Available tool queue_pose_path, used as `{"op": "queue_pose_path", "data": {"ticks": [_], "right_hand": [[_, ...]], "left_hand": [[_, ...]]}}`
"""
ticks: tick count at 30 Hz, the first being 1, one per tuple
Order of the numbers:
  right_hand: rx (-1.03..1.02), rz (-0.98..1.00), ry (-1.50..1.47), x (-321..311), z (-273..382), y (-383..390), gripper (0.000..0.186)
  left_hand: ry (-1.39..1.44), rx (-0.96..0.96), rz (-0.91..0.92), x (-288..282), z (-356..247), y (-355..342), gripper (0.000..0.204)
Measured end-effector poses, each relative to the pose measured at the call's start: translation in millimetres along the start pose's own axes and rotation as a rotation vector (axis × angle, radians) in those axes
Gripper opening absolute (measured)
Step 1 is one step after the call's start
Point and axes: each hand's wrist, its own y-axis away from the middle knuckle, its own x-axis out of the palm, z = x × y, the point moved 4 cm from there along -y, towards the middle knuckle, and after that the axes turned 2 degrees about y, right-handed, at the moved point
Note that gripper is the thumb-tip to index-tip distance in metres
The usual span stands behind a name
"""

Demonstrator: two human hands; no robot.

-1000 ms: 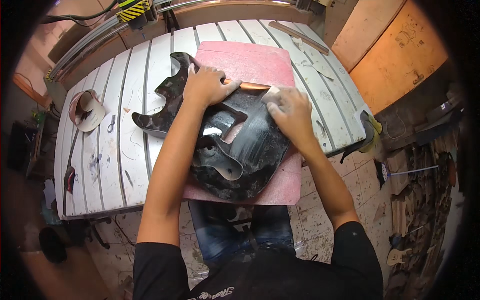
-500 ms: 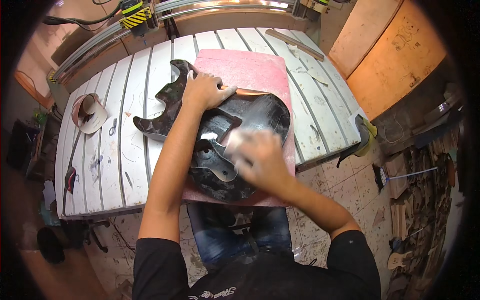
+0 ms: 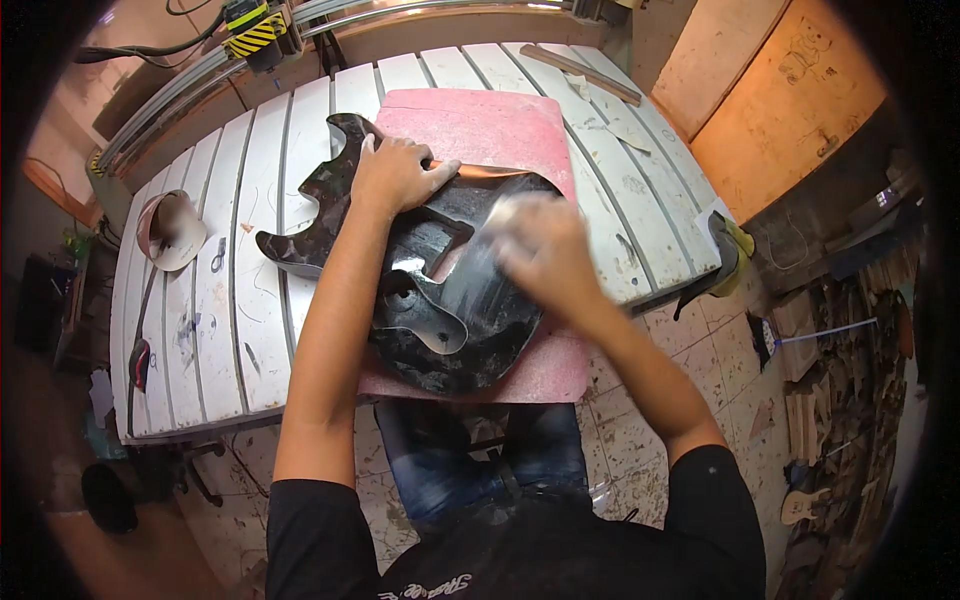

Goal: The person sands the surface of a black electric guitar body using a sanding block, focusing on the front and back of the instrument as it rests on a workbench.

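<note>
A glossy black electric guitar body (image 3: 487,308) with horns and routed cavities lies on a pink foam board (image 3: 470,120). My left hand (image 3: 398,178) grips its far edge near the neck end, thumb stretched along the rim. Blurred by motion, my right hand (image 3: 548,248) is closed on a pale piece of sandpaper (image 3: 505,210), pressed on the body's right part. Its fingers mostly hide the sandpaper. Whitish dust streaks the black surface around the central cavity, and dust coats my left fingers.
The white slatted table (image 3: 265,330) carries a roll of tape (image 3: 172,230) at left, a red-and-black cutter (image 3: 140,362) and a wooden strip (image 3: 582,72) at the far right. A cloth (image 3: 735,255) hangs off the right corner. A machine rail (image 3: 255,35) spans the back.
My right hand has slid the sandpaper away from me and slightly right, from beside the central cavity to the body's far right part. My left hand keeps its grip.
</note>
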Motion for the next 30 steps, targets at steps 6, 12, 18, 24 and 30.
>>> {"op": "queue_pose_path", "data": {"ticks": [6,12,18,24,30], "right_hand": [[-0.089,0.034,-0.093,5.4,56.8,43.2,0.022],[0.105,-0.026,0.012,-16.2,-37.0,7.8,0.02],[-0.134,0.038,0.02,-22.7,63.3,50.4,0.018],[0.174,0.022,0.029,-37.7,-37.1,12.6,0.016],[-0.18,0.065,-0.236,-27.5,59.4,61.0,0.023]], "left_hand": [[-0.037,-0.017,0.013,2.3,7.2,-0.1,0.074],[-0.006,0.04,-0.046,1.2,-4.6,-3.1,0.071],[-0.003,0.02,0.0,-2.2,-0.5,-0.7,0.07],[0.032,0.05,-0.045,0.7,-7.0,-7.2,0.068],[-0.012,0.031,-0.037,-0.5,4.1,0.4,0.068]]}}
